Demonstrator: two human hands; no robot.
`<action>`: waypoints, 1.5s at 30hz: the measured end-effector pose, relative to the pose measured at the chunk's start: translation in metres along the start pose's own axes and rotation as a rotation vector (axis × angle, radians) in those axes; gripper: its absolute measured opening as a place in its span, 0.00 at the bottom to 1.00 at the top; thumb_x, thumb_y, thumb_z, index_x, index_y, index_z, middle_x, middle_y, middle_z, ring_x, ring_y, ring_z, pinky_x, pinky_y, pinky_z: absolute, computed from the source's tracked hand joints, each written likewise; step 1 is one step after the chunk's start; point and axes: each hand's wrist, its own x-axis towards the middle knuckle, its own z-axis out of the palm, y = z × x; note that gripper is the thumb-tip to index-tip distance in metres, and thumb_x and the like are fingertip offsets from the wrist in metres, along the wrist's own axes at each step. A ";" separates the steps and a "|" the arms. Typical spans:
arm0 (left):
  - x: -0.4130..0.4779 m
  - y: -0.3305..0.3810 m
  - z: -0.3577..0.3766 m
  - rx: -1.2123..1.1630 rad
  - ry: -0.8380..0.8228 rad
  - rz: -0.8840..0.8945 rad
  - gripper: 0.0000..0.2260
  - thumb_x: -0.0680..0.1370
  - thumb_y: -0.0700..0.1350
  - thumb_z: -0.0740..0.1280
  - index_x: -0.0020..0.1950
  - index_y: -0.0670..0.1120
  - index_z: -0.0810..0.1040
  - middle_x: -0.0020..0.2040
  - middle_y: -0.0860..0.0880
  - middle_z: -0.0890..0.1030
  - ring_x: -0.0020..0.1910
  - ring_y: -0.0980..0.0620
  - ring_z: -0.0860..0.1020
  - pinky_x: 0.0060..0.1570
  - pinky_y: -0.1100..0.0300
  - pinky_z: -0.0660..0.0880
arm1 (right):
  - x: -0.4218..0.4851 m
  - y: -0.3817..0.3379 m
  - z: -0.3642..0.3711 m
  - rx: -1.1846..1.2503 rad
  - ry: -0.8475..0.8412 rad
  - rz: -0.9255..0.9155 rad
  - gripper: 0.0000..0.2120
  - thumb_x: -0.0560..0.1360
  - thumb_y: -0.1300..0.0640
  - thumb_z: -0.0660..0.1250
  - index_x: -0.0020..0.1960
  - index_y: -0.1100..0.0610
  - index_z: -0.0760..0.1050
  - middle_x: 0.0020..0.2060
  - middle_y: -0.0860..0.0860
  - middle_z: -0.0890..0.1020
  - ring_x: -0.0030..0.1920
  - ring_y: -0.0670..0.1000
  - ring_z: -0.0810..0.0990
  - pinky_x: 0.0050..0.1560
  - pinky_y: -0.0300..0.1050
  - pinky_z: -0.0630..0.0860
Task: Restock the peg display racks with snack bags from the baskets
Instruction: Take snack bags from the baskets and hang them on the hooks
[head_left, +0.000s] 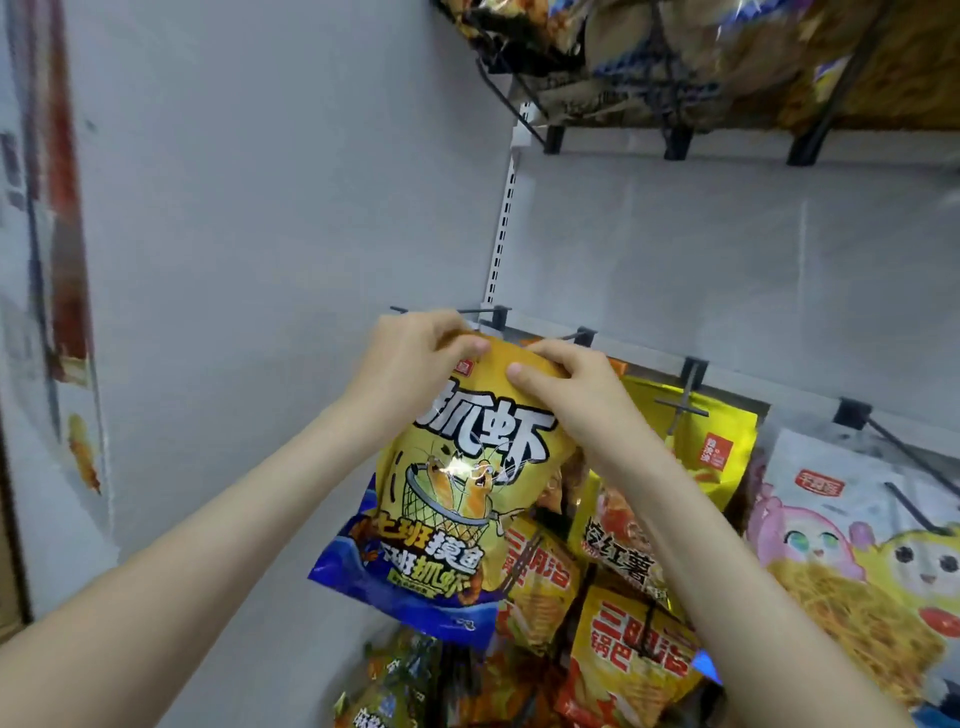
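- The left hand (410, 358) grips the top left corner of a yellow snack bag (457, 493). Its fingers curl over the top edge and the thumb lies on the front.
- The right hand (566, 395) pinches the top right of the same bag, at 3 o'clock of the left hand. The thumb presses on the front and the fingers curl behind the edge.
- The bag hangs from the two hands just below the middle of the view. It has large printed characters and a blue band at its foot, and it tilts slightly with the foot swung toward 7 o'clock.
- A black peg (447, 310) sticks out from the rail at 12 o'clock of the left hand, just above the bag's top edge. The hands hide whether the bag is on the peg.
- A shiny yellow bag (717, 447) hangs on the next peg, at 3 o'clock of the held bag.
- A white bag with cartoon figures (831, 519) hangs farther along at 3 o'clock.
- Orange and yellow bags (634, 649) fill the row at 5 o'clock of the held bag.
- More bags (675, 52) hang on an upper row at 1 o'clock of the view.
- A slotted white strip (506, 218) runs up the grey back panel between the two rows.
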 end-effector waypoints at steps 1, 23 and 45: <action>0.012 0.003 -0.007 -0.005 0.037 0.022 0.06 0.77 0.47 0.69 0.41 0.49 0.78 0.32 0.55 0.75 0.30 0.61 0.71 0.31 0.73 0.65 | 0.010 -0.011 -0.002 0.013 0.008 -0.030 0.03 0.75 0.54 0.68 0.43 0.48 0.78 0.40 0.48 0.83 0.43 0.50 0.83 0.49 0.53 0.81; 0.185 0.004 -0.050 0.067 0.318 0.533 0.32 0.77 0.51 0.66 0.77 0.49 0.56 0.68 0.43 0.70 0.65 0.45 0.70 0.60 0.49 0.71 | 0.160 -0.124 -0.016 -0.073 0.585 -0.318 0.03 0.75 0.56 0.68 0.43 0.49 0.79 0.41 0.50 0.84 0.45 0.53 0.83 0.50 0.58 0.80; 0.157 0.042 0.019 0.020 -0.044 0.625 0.29 0.80 0.60 0.56 0.78 0.59 0.50 0.78 0.49 0.35 0.77 0.51 0.37 0.75 0.47 0.44 | 0.104 -0.101 -0.092 -0.434 0.820 -0.256 0.04 0.76 0.46 0.65 0.44 0.43 0.77 0.46 0.46 0.80 0.58 0.51 0.71 0.57 0.47 0.57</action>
